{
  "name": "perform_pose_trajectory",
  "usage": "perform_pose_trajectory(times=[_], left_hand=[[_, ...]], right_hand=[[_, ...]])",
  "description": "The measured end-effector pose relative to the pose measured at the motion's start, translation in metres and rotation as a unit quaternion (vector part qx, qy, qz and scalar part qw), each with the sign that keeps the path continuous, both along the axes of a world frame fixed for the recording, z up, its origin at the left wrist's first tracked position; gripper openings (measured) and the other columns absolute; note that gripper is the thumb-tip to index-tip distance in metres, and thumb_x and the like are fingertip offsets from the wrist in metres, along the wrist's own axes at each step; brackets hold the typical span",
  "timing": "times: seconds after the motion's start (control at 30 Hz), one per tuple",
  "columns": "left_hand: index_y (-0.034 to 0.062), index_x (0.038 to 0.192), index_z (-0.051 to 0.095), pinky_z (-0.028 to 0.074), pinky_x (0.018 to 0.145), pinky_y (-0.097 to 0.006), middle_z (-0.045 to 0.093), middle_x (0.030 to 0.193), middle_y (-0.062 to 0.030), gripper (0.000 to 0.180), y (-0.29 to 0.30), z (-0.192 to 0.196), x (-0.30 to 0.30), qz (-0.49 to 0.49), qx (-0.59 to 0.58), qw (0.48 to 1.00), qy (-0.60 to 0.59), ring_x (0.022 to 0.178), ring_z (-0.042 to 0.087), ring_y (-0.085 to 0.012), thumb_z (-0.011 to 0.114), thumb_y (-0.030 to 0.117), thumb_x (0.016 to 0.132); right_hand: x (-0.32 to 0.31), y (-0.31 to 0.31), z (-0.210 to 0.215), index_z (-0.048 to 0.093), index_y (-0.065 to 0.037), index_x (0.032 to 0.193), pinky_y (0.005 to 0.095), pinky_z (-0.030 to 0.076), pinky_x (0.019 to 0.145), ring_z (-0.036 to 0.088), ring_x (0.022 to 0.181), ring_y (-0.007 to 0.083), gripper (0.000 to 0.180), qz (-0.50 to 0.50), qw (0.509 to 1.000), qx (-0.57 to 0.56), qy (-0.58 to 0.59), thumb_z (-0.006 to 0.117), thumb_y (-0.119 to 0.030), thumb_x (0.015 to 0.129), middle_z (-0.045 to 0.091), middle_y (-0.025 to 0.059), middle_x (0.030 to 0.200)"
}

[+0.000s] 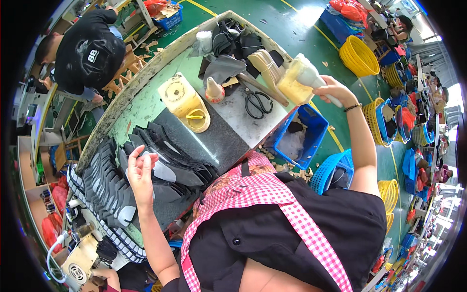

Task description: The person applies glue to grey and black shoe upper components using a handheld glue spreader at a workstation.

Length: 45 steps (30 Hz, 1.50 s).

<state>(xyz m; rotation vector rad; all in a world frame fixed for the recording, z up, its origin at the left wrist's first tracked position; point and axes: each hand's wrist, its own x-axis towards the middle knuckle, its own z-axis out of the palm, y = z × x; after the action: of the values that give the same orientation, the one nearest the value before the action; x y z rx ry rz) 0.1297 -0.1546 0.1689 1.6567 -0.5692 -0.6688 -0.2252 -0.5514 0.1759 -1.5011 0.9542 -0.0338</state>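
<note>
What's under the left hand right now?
Around and below the left hand, overlapping dark flat pieces show, some with pale grey patches. The parts directly behind the hand are covered, as is the bench beneath the pieces.

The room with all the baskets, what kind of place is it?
Probably a factory workshop: many similar dark pieces lie in overlapping rows, big baskets stand about the floor, and another person is busy nearby.

Bright light — glare on the green floor (307, 18), windows (456, 101) blown out at right, edges bent, corners black
</note>
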Motion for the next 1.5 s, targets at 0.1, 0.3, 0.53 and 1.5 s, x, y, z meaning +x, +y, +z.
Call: perform_pose_trajectory(times=[0.1, 0.3, 0.53, 1.5], left_hand=[[0.002, 0.116, 0.043, 0.043, 0.077, -0.025, 0.061, 0.087, -0.0063, 0.03, -0.009, -0.008, -0.002, -0.025, 0.0, 1.0, 0.016, 0.082, 0.057, -0.0116, 0.048, 0.014, 0.089], [0.0018, 0.114, 0.046, 0.045, 0.077, -0.026, 0.061, 0.088, -0.0068, 0.027, -0.019, -0.014, -0.011, -0.047, 0.02, 0.999, 0.001, 0.081, 0.058, -0.0122, 0.047, 0.014, 0.09], [0.0033, 0.073, 0.053, 0.042, 0.068, -0.023, 0.059, 0.076, -0.0047, 0.028, -0.024, -0.04, -0.019, -0.094, 0.08, 0.99, 0.069, 0.072, 0.053, -0.0099, 0.042, 0.02, 0.092], [0.0034, 0.083, 0.052, 0.037, 0.054, -0.019, 0.048, 0.066, 0.0031, 0.011, 0.063, -0.08, -0.064, 0.253, 0.121, 0.948, -0.151, 0.058, 0.042, -0.004, 0.06, 0.011, 0.081]], right_hand=[[-0.004, -0.001, 0.001, 0.049, -0.008, 0.093, 0.0156, 0.035, 0.04, 0.047, 0.052, 0.0022, 0.028, -0.034, 0.999, 0.035, -0.007, 0.065, -0.016, 0.072, 0.051, -0.0015, 0.07], [-0.043, 0.001, -0.013, 0.047, -0.008, 0.094, 0.0153, 0.032, 0.04, 0.044, 0.052, 0.003, 0.029, -0.087, 0.992, 0.086, -0.036, 0.065, -0.017, 0.074, 0.051, -0.0016, 0.072], [-0.102, 0.047, -0.041, 0.047, -0.007, 0.094, 0.0173, 0.032, 0.038, 0.042, 0.049, 0.0036, 0.029, -0.193, 0.969, 0.136, -0.075, 0.064, -0.012, 0.071, 0.048, -0.0026, 0.069], [0.094, 0.101, -0.028, 0.056, -0.005, 0.102, 0.0284, 0.045, 0.067, 0.054, 0.078, 0.0175, 0.035, 0.006, 0.907, -0.407, -0.108, 0.067, -0.01, 0.068, 0.055, 0.0081, 0.096]])
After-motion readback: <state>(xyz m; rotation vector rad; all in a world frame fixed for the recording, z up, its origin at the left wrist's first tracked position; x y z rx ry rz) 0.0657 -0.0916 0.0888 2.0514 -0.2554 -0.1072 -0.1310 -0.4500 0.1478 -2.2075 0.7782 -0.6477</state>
